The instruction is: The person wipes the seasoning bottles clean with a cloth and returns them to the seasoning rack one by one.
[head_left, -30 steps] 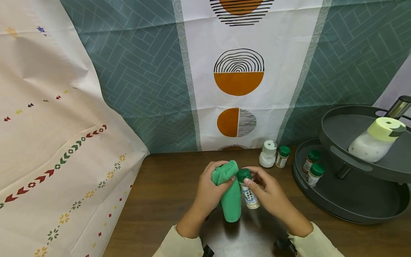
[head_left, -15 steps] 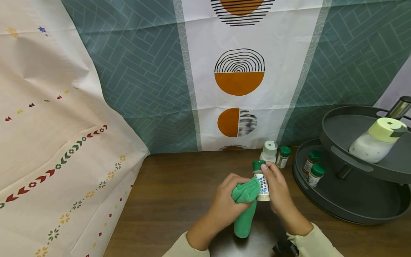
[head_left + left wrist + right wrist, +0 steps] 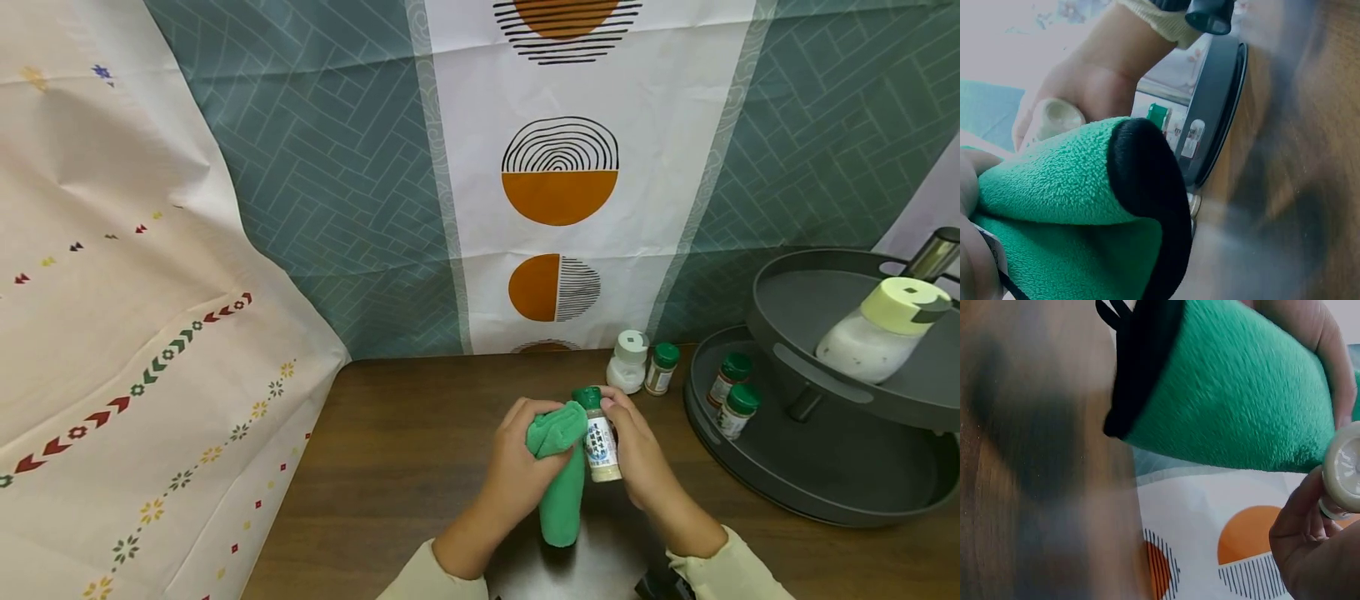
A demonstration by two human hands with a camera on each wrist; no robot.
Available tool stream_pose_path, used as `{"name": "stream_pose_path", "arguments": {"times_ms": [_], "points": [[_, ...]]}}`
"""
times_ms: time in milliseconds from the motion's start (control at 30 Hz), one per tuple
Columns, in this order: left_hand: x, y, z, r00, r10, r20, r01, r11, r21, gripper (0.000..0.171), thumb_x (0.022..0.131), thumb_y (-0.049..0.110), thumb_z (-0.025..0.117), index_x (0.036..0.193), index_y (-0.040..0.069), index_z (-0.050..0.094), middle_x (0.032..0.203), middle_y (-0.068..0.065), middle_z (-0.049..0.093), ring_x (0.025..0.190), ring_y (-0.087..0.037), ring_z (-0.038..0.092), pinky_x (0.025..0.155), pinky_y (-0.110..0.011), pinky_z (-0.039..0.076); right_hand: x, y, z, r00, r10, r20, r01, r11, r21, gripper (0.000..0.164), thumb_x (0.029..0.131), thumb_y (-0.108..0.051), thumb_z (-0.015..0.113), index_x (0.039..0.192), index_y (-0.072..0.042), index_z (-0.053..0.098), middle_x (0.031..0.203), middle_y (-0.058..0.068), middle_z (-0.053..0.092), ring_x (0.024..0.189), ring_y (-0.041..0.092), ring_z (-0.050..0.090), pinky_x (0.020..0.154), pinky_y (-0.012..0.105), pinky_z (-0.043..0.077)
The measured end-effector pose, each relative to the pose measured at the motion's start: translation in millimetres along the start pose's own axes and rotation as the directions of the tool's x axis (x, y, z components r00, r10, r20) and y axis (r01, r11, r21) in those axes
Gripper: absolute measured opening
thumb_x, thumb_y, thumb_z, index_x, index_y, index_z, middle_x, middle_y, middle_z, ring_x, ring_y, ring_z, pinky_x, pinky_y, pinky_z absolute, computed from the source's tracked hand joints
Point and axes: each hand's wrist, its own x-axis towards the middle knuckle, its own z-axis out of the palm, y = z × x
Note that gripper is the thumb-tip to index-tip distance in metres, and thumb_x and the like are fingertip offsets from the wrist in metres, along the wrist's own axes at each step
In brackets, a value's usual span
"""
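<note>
In the head view my left hand [image 3: 517, 458] grips a folded green cloth [image 3: 562, 504], whose lower part hangs down. My right hand [image 3: 639, 454] holds a spice jar [image 3: 602, 446] with a green lid and a white label, fingers near the lid. The jar tilts slightly, and the cloth's top lies against its left side. From the left wrist, the cloth [image 3: 1060, 178] with its black edging fills the foreground, the jar's pale base [image 3: 1059, 119] behind it. The right wrist view shows the cloth [image 3: 1241, 394] beside the jar's round base [image 3: 1346, 469].
A white-capped jar [image 3: 627, 362] and a green-lidded jar [image 3: 662, 369] stand at the table's back edge. To the right, a dark two-tier tray [image 3: 832, 467] carries two green-lidded jars [image 3: 730, 392] below and a white bottle [image 3: 870, 337] with a yellowish cap above. Patterned fabric [image 3: 375, 250] hangs behind.
Cloth and left hand shifted right, then slightly back left. The spice jar rose to the right and turned more upright, then came back down-left with a slight tilt. Both grips stayed.
</note>
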Motion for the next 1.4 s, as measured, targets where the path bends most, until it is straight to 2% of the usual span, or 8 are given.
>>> {"name": "stream_pose_path", "arguments": {"times_ms": [167,267,433,700,867,1033,1200,1400], "points": [[3.3,0.4,-5.6,0.994,-0.089,-0.056,0.087,0.996,-0.027,0.038,0.084,0.013,0.082,0.118,0.022,0.066,0.112,0.005,0.063,0.103,-0.014,0.062,0.087,-0.029,0.054,-3.9,-2.2,2.5,0.998,0.018,0.052,-0.019,1.000,0.016,0.041,0.111,-0.030,0.032,0.136,0.000,0.045,0.098,0.005,0.061,0.079,0.013,0.064,0.066,0.032,0.057],[3.7,0.8,-7.1,0.996,-0.081,-0.035,0.080,0.996,-0.027,0.038,0.085,0.014,0.081,0.119,0.022,0.066,0.112,0.004,0.064,0.104,-0.014,0.062,0.088,-0.029,0.054,-4.7,-2.9,2.8,0.999,0.013,0.053,-0.016,0.999,0.044,0.044,0.111,-0.032,0.035,0.138,0.001,0.045,0.098,0.003,0.064,0.081,0.013,0.066,0.068,0.033,0.059],[0.5,0.3,-6.0,0.994,0.028,0.104,-0.028,1.000,-0.003,0.039,0.083,0.009,0.081,0.118,0.020,0.067,0.111,0.001,0.064,0.101,-0.012,0.063,0.087,-0.028,0.055,-1.9,-3.5,1.6,0.998,0.030,-0.057,-0.026,0.996,0.080,0.041,0.111,-0.031,0.035,0.139,-0.003,0.045,0.093,-0.003,0.064,0.076,0.009,0.066,0.065,0.029,0.058],[-2.0,-0.2,-3.2,0.947,0.122,0.296,-0.133,0.991,0.020,0.042,0.079,0.002,0.081,0.114,0.021,0.069,0.108,0.003,0.064,0.096,-0.005,0.061,0.084,-0.022,0.055,1.7,-3.0,-3.7,0.980,0.023,-0.197,0.008,0.988,0.156,0.029,0.111,-0.036,0.034,0.129,-0.017,0.047,0.092,-0.004,0.058,0.075,0.008,0.058,0.063,0.024,0.053],[-2.0,0.6,-3.5,0.962,0.087,0.257,-0.094,0.995,0.015,0.041,0.079,0.001,0.081,0.113,0.019,0.069,0.107,0.002,0.064,0.096,-0.006,0.061,0.084,-0.023,0.054,2.0,0.6,-3.8,0.990,-0.005,-0.138,0.021,0.994,0.110,0.047,0.111,-0.042,0.026,0.140,-0.009,0.044,0.109,-0.004,0.055,0.088,0.009,0.055,0.074,0.024,0.052],[0.7,2.3,-4.8,0.990,-0.016,0.138,0.022,0.999,-0.045,0.039,0.082,0.007,0.081,0.116,0.021,0.068,0.110,0.001,0.064,0.101,-0.012,0.061,0.087,-0.028,0.054,1.3,2.2,0.3,0.999,-0.033,-0.031,0.036,0.996,0.080,0.047,0.112,-0.038,0.027,0.141,-0.004,0.043,0.114,0.001,0.057,0.095,0.011,0.062,0.078,0.027,0.056],[4.3,2.4,-7.7,0.994,-0.105,0.023,0.107,0.990,-0.096,0.037,0.084,0.013,0.081,0.117,0.025,0.067,0.113,0.004,0.064,0.105,-0.014,0.061,0.089,-0.030,0.053,-2.8,0.5,4.0,0.999,-0.007,0.032,0.004,0.996,0.092,0.046,0.111,-0.036,0.033,0.140,-0.002,0.045,0.110,-0.003,0.064,0.096,0.010,0.065,0.080,0.029,0.058],[3.4,-0.1,-9.2,0.997,-0.052,0.057,0.056,0.996,-0.075,0.036,0.085,0.014,0.080,0.118,0.023,0.067,0.113,0.002,0.065,0.104,-0.013,0.061,0.088,-0.030,0.055,-5.0,-1.5,6.6,1.000,0.026,-0.005,-0.025,0.993,0.113,0.047,0.111,-0.034,0.034,0.142,0.001,0.041,0.102,-0.004,0.064,0.090,0.007,0.064,0.077,0.026,0.057]]}}
